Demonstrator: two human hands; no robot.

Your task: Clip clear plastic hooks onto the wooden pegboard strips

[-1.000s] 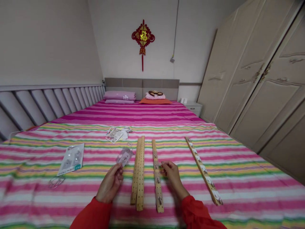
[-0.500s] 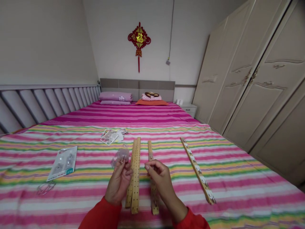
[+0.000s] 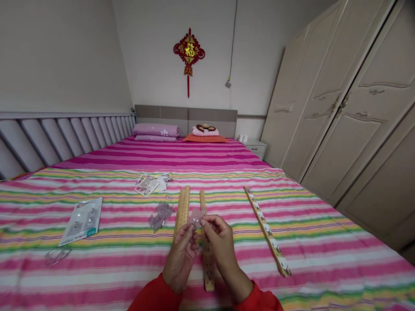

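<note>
A small clear plastic square with a metal hook-like bit (image 3: 196, 214) is pinched between the thumb and fingers of my left hand (image 3: 182, 255). My right hand (image 3: 221, 239) is closed too, its thumb and forefinger touching the square's right edge. Beneath the hands lies a narrow wooden strip with holes (image 3: 208, 276). Just left of it, two more perforated wooden strips (image 3: 186, 202) rest side by side, partly covered by my left hand. A pile of clear plastic squares (image 3: 161, 217) is on the striped sheet left of these strips.
To the right lies a wooden strip with a row of white pieces and metal hooks (image 3: 267, 229). At left are a blister pack (image 3: 81, 221) and a thin wire-like item (image 3: 58, 256). Cards and wrappers (image 3: 152, 184) lie farther back. A wardrobe (image 3: 356, 125) flanks the bed's right.
My left hand has moved right, away from the pile, bringing the clear square over to my right hand. My right fingertips now meet its edge.
</note>
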